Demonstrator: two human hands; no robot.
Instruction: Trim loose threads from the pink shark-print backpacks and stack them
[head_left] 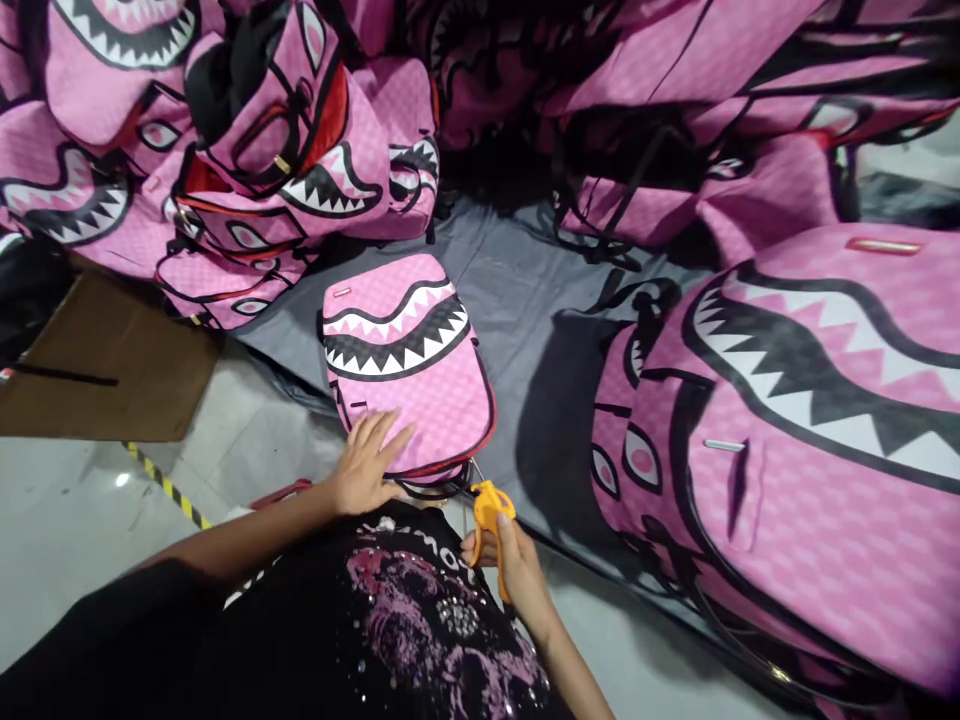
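A small pink backpack [420, 400] lies on a grey cloth in front of me, with a black-and-white toothed shark mouth printed across it. My left hand [369, 465] rests on its lower left corner, fingers spread and flat. In my right hand [510, 560] is a yellow tagging gun [491, 510], gripped by its handle. The gun's thin needle points up at the bag's lower right edge; whether it touches the bag I cannot tell. Dark straps or loops show under the bag's near edge, partly hidden.
A large pink shark-mouth backpack [832, 430] fills the right side. Piled pink bags [300, 150] stand at the back left, and more hang over the far side. The grey cloth [517, 300] covers the surface. Cardboard [112, 350] and striped floor tape [169, 485] lie left.
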